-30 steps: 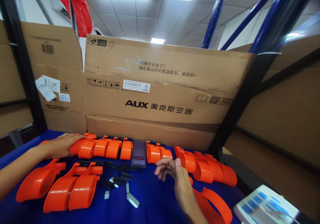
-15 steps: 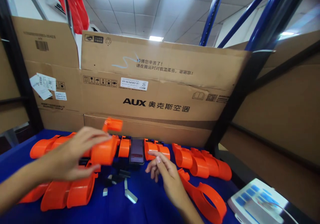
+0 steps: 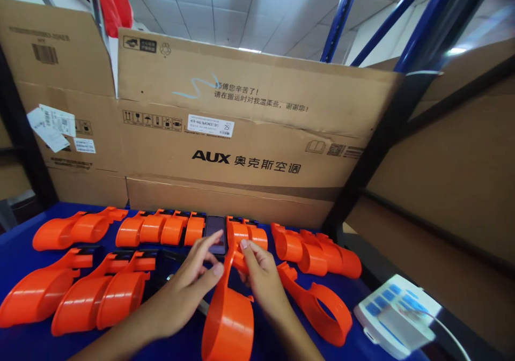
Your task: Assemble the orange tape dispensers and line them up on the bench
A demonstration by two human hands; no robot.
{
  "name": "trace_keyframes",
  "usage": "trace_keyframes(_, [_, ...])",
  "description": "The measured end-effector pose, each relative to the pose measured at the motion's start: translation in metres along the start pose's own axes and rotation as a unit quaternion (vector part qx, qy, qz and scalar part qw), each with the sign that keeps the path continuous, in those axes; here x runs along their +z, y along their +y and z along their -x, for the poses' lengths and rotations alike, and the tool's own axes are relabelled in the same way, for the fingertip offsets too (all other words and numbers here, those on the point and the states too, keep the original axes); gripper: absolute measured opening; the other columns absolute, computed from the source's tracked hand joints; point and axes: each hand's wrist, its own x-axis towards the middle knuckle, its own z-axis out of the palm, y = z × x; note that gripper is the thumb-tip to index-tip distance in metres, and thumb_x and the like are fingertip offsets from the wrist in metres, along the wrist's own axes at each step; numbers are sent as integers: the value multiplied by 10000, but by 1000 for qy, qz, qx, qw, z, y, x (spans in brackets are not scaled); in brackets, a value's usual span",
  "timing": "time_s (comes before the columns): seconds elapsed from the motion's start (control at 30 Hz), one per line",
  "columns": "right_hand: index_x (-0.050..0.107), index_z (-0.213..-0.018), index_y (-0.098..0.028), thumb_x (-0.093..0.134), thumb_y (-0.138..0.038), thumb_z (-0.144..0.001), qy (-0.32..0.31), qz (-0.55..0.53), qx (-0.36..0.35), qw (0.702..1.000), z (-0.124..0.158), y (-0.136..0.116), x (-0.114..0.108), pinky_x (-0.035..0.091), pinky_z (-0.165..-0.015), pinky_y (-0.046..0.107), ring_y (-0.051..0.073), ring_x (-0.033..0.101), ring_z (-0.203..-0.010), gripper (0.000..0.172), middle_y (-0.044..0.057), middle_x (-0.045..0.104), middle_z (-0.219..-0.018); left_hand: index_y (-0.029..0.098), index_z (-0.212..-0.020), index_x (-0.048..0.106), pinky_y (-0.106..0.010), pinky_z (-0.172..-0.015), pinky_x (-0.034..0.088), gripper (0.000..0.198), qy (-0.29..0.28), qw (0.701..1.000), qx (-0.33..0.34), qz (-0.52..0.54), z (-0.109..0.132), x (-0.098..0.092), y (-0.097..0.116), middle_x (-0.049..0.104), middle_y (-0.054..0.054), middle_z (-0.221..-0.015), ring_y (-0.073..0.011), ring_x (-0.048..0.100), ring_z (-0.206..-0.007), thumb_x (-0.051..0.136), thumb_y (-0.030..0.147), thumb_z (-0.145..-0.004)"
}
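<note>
My right hand (image 3: pixel 262 272) pinches the narrow end of an orange plastic looped band (image 3: pixel 229 318) between thumb and fingers. Its wide loop hangs toward me over the blue surface (image 3: pixel 269 345). Close beside it on the left is my left hand (image 3: pixel 195 275), fingers apart and holding nothing; whether the thumb touches the band I cannot tell. Behind that hand, a phone (image 3: pixel 216 232) lies among the back row of bands. Another orange looped band (image 3: pixel 317 304) lies just right of my right forearm. Small metal and black pieces are mostly hidden behind my left hand.
More orange bands (image 3: pixel 80 302) lie in groups on the left, several with black parts on their ends. Others (image 3: pixel 314 256) are stacked at the right. A white device with blue keys (image 3: pixel 396 312) and a cable stands far right. A cardboard wall (image 3: pixel 241 135) closes off the back.
The orange band has passed from my left hand to my right and come down nearer me. My left hand has moved right and opened. The view has tilted down slightly.
</note>
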Motion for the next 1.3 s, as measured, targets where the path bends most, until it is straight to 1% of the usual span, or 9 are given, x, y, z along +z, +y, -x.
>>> trace_keyframes(0.1, [585,-742,-199,580,-651,-894,10,25,-29,999,-1,5,0,300,-452,226,108,367,-472,477,-60,446,-511,263,-1431,549,-386,-932,481,576,-3,983,-86,165,-22,19,-10,695,-94,-1210,-246,649,-997,669,436,-895])
trace_keyframes(0.2, [606,-772,-193,549,-659,-911,14,24,-33,999,-3,10,-1,306,-458,232,116,391,-476,489,-46,480,-516,195,-1192,737,-326,-829,495,466,25,964,-89,251,-36,27,-15,771,-86,-1008,-253,672,-924,809,366,-765])
trace_keyframes(0.33, [629,-1052,-183,317,-670,-990,6,-6,-19,1000,-4,11,-4,329,-470,252,144,457,-490,581,-5,589,-622,170,-1152,742,-243,-612,452,473,100,951,-87,280,-37,21,-22,731,-31,-750,-165,620,-654,807,420,-755])
trace_keyframes(0.4, [644,-1016,-196,322,-596,-1017,-18,75,-53,996,-1,8,-4,391,-555,270,165,531,-590,514,19,635,-709,185,-1229,692,-217,-531,409,528,141,941,-90,296,-34,15,-27,665,21,-658,-120,547,-540,777,456,-784])
trace_keyframes(0.57, [699,-901,-222,627,-339,-879,-161,375,-136,903,18,3,10,425,-783,325,241,598,-890,139,60,711,-937,190,-1176,661,-200,-502,422,535,250,888,-85,376,-30,7,-30,592,63,-592,-96,510,-488,831,424,-726])
trace_keyframes(0.7, [709,-1075,-258,694,-300,-771,-222,472,-149,840,29,12,25,396,-942,405,296,581,-1035,307,77,704,-1126,204,-1225,609,-200,-488,424,575,255,880,-93,390,-29,6,-26,606,63,-599,-89,499,-462,826,419,-737])
trace_keyframes(0.8, [699,-1123,-272,689,-274,-768,-221,497,-144,827,29,18,26,375,-969,429,304,568,-1055,355,79,696,-1156,206,-1248,597,-195,-492,425,588,251,879,-97,395,-29,5,-25,604,63,-602,-86,501,-464,823,410,-745])
trace_keyframes(1.07, [691,-949,-221,620,-205,-849,-201,457,-134,856,20,19,19,416,-830,331,244,576,-958,125,73,699,-1014,184,-1258,619,-189,-481,405,598,242,884,-95,388,-28,8,-27,562,67,-585,-82,481,-464,813,421,-744])
trace_keyframes(1.3, [596,-822,-220,555,-258,-920,-45,207,-79,974,4,14,2,380,-579,256,157,511,-614,113,-13,586,-686,152,-1431,503,-195,-503,404,768,254,908,-78,324,-22,12,-23,596,44,-607,-102,503,-499,781,434,-772])
